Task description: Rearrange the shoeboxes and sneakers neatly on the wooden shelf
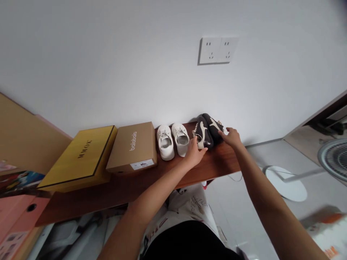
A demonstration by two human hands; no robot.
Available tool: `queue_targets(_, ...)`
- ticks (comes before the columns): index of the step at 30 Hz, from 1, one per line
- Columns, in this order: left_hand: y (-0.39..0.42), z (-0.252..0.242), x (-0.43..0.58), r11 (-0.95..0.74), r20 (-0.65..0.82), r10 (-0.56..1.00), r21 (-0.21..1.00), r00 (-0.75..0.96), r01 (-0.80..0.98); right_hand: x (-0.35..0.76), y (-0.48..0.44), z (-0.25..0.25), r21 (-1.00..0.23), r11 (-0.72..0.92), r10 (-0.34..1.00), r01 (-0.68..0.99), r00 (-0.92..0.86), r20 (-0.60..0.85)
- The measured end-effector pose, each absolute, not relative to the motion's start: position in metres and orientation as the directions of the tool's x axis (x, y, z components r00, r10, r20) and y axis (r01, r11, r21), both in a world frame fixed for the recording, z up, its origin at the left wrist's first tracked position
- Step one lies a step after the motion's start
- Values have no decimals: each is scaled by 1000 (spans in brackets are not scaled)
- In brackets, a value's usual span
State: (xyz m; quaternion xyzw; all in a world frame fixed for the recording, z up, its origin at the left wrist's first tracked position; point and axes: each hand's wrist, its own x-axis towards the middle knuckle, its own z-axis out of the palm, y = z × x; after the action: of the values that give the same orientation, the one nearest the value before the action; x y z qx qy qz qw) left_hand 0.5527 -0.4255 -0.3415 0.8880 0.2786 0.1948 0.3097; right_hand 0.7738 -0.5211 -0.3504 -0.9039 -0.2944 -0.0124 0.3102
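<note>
A pair of dark brown sneakers with cream trim lies at the right end of the wooden shelf (173,177), one leaning against the other. My left hand (193,153) grips the left dark sneaker (202,130) near its heel. On the other side, my right hand (230,137) has its thumb and fingers around the heel end of the right dark sneaker (214,126). Just left of them stand a white sneaker (181,139) and its mate (165,142), side by side with toes to the wall.
A brown shoebox (132,144) and a yellow box (81,155) lie left of the white shoes. A pink box (21,220) is at the lower left. A wall socket (219,50) is above the shelf. At right are a fan (334,159) and a round white base (286,183).
</note>
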Motion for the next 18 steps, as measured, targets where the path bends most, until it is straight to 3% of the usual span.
queue_targets(3, -434, -355, 588, -457, -12, 713, 750, 701, 478, 790, -532, -362, -678, -592, 631, 436, 774, -53)
queue_targets(5, -433, -358, 603, -405, -89, 711, 759, 698, 510, 791, -534, -366, -752, -489, 702, 443, 711, -37)
queue_targets(7, -429, -355, 611, -440, -108, 671, 739, 734, 511, 791, -533, -366, -744, -418, 737, 522, 674, 59)
queue_targets(9, -423, -347, 614, -531, -92, 624, 678, 776, 508, 790, -531, -361, -632, -429, 762, 646, 635, 132)
queue_targets(14, -412, -319, 620, -753, -99, 513, 424, 853, 502, 782, -525, -339, -127, -491, 851, 862, 505, 144)
queue_targets(18, -412, -310, 631, -797, -164, 496, 303, 852, 522, 762, -517, -327, 59, -442, 895, 895, 436, 96)
